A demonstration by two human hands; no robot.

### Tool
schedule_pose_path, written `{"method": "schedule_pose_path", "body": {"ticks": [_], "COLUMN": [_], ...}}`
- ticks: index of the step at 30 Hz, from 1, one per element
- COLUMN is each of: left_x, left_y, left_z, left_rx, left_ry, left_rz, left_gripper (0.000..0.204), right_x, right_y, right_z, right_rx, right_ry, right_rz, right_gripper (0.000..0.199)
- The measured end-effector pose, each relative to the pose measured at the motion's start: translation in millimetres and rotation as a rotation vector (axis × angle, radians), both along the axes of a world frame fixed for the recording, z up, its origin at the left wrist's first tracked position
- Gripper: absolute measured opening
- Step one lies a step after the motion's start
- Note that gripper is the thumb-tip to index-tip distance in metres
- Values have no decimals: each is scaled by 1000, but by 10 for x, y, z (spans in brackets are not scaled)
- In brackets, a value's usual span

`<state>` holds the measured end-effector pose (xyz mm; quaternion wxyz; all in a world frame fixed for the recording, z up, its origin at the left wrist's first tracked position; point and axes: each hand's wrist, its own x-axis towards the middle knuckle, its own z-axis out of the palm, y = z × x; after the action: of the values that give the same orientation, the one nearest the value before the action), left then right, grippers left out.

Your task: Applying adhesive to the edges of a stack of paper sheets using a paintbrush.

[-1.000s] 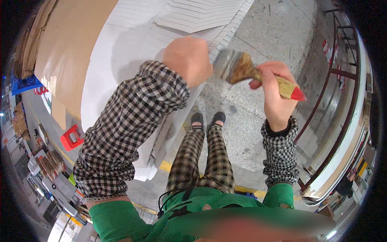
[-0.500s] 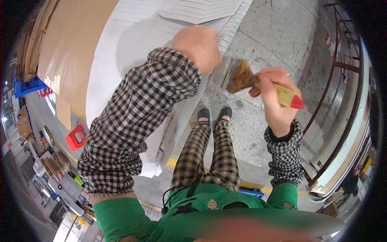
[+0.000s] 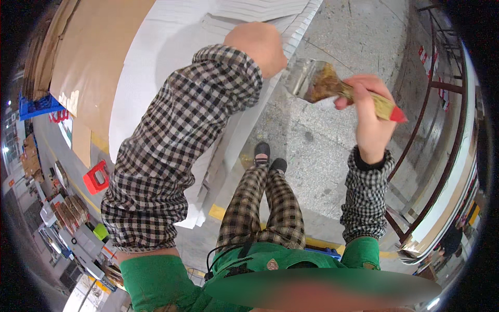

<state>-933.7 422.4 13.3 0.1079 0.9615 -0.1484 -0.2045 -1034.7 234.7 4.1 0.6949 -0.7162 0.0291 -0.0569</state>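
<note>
My right hand is closed around a flat paintbrush with a yellowish, red-ended handle, a brown-stained base and a silvery band toward its wide end. The brush's wide end is beside the right edge of a stack of white sheets, over the floor in the picture. Upon that stack, close to its edge, my left hand lies with its back up and its fingers curled under. Whatever those fingers grip is hidden. Overlapping edges of the sheets run in a staggered row past my left hand.
Brown cardboard lies left of the white sheets. Beyond it are a blue crate and a red plastic piece. A dark metal rack stands on the right. My feet are on the grey floor between.
My right hand has moved the brush slightly up and to the right. My left hand has shifted a little farther away along the sheets, and my feet have moved.
</note>
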Motion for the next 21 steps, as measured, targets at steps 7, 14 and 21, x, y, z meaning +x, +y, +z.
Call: {"method": "schedule_pose_path", "body": {"ticks": [7, 14, 21], "left_x": [-789, -1288, -1249], "left_y": [77, 425, 536], "left_z": [-150, -268, -560], "left_rx": [248, 422, 278], "left_ry": [124, -341, -413], "left_rz": [-82, 66, 3], "left_gripper": [61, 82, 40], "right_x": [-478, -630, -476], "right_y": [-270, -44, 140], "right_z": [-38, -57, -22], "right_rx": [38, 127, 145], "right_ry": [19, 9, 18], "right_rz": [-87, -17, -46], "right_gripper": [10, 8, 11]}}
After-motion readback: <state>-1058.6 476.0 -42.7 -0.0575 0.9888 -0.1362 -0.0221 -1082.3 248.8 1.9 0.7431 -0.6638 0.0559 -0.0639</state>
